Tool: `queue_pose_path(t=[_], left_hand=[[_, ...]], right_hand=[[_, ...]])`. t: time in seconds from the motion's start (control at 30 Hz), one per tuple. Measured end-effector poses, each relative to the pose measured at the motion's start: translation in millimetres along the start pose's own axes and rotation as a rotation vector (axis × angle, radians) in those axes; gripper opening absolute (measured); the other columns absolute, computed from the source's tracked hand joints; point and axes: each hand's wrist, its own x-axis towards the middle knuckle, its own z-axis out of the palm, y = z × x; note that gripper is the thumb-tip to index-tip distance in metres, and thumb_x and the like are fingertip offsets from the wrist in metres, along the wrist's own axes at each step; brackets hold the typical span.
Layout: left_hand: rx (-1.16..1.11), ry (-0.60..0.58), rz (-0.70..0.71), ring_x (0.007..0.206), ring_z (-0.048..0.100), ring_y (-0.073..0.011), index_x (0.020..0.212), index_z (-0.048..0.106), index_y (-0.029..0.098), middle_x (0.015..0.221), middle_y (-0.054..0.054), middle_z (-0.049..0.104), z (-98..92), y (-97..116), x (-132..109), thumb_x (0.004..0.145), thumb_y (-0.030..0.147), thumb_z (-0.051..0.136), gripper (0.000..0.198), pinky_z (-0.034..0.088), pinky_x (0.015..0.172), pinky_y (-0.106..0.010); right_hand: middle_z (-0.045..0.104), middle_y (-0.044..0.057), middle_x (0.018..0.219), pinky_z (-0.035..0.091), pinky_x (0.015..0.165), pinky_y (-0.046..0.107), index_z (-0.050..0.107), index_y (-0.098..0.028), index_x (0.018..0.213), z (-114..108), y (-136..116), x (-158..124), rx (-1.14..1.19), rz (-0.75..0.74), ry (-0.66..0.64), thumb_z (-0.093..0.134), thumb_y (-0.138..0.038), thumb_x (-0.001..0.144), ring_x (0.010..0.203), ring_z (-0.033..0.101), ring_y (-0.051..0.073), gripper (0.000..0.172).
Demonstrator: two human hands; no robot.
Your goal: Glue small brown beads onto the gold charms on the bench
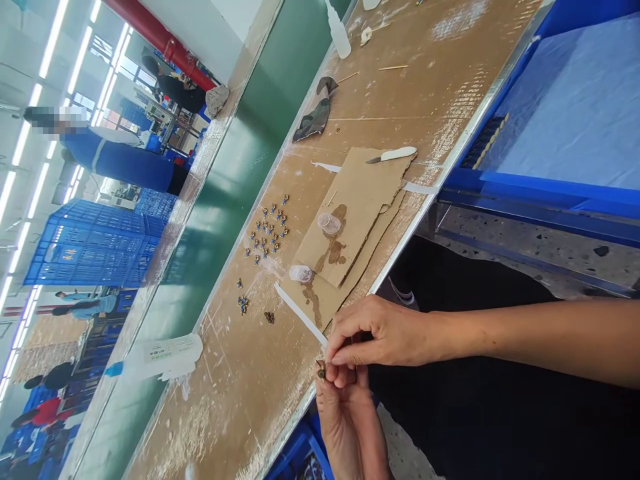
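My left hand (345, 417) comes up from the bottom edge, palm towards me. Its fingers are closed round a tiny dark part (321, 370) at the fingertips. My right hand (385, 333) reaches in from the right and pinches down onto the same spot, fingers pressed together. Both hands meet just off the near edge of the brown worktable (240, 387). On the table beyond them lie several tiny blue-and-gold parts (267, 230) in a loose cluster. A few more parts (243, 303) sit closer to me.
Stained cardboard sheets (357, 200) carry two small clear cups (329, 223), with a white-handled knife (393, 155) at their far end. A white strip (300, 313), a squeeze bottle (167, 357), a dark rag (315, 113) and a green belt (215, 220) lie nearby. People stand by blue crates (90, 243).
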Motion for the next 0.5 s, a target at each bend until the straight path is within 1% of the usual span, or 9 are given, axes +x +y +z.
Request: queue_pose_path(t=[0.13,0.3,0.4,0.5], left_hand=[[-0.013,-0.01,-0.006,0.072,0.06,-0.0066,0.091,0.071,0.027,0.074,0.005,0.063,-6.2,-0.4,1.8,0.072,0.031,0.074,0.02,0.047,0.097,-0.033],[-0.049,-0.023,-0.025,0.069,0.059,-0.0047,0.088,0.07,0.026,0.07,0.006,0.06,-2.8,-1.6,0.3,0.074,0.03,0.072,0.015,0.046,0.097,-0.029],[-0.049,-0.02,-0.032,0.072,0.059,-0.0046,0.088,0.07,0.026,0.071,0.006,0.06,-2.9,-2.3,-1.1,0.074,0.028,0.072,0.014,0.046,0.098,-0.029],[-0.021,0.012,-0.013,0.077,0.061,-0.007,0.087,0.07,0.025,0.075,0.005,0.063,-4.2,-3.5,-1.9,0.073,0.029,0.073,0.016,0.047,0.096,-0.031]], right_hand=[[0.069,0.005,0.085,0.049,0.078,0.019,0.07,-0.011,0.09,1.2,-0.2,-0.3,-0.021,-0.03,0.006,0.058,-0.023,0.083,0.079,0.064,0.008,0.018],[0.068,0.004,0.081,0.049,0.076,0.018,0.071,-0.012,0.088,1.6,-0.2,-1.3,-0.084,-0.063,0.022,0.058,-0.021,0.082,0.076,0.063,0.008,0.017],[0.068,0.003,0.08,0.049,0.076,0.018,0.071,-0.014,0.09,1.9,0.4,-1.8,-0.114,-0.085,0.021,0.057,-0.023,0.083,0.076,0.063,0.007,0.017],[0.068,0.004,0.081,0.049,0.076,0.018,0.071,-0.014,0.089,2.4,1.4,-1.7,-0.131,-0.096,0.021,0.057,-0.022,0.083,0.077,0.063,0.007,0.017]])
